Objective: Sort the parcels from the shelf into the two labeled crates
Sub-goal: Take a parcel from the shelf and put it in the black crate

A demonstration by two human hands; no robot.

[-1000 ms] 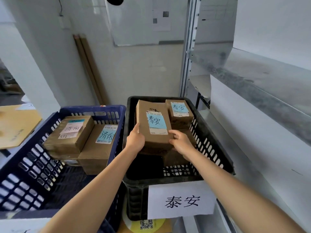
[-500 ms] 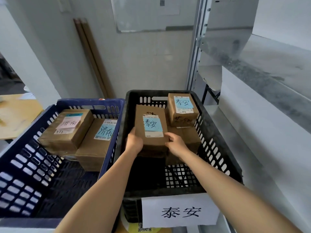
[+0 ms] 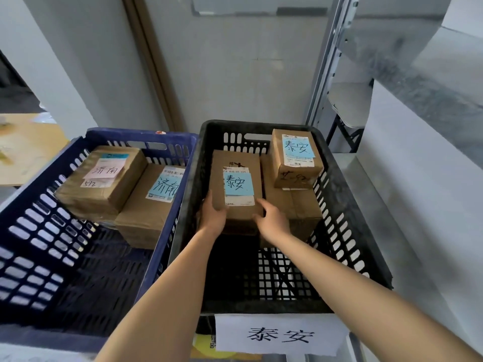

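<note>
Gripping the parcel (image 3: 236,189) by its near corners, my left hand (image 3: 213,214) and right hand (image 3: 271,222) keep fingers (image 3: 262,204) clenched on it. Its long axis runs up-frame from me, centre frame, inside the black crate (image 3: 352,244).

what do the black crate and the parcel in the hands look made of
Black crate: apparently moulded plastic, matt, judging by its slotted walls and grid floor. Parcel: brown cardboard, dull finish, with a blue paper note and a white printed label stuck on top.
</note>
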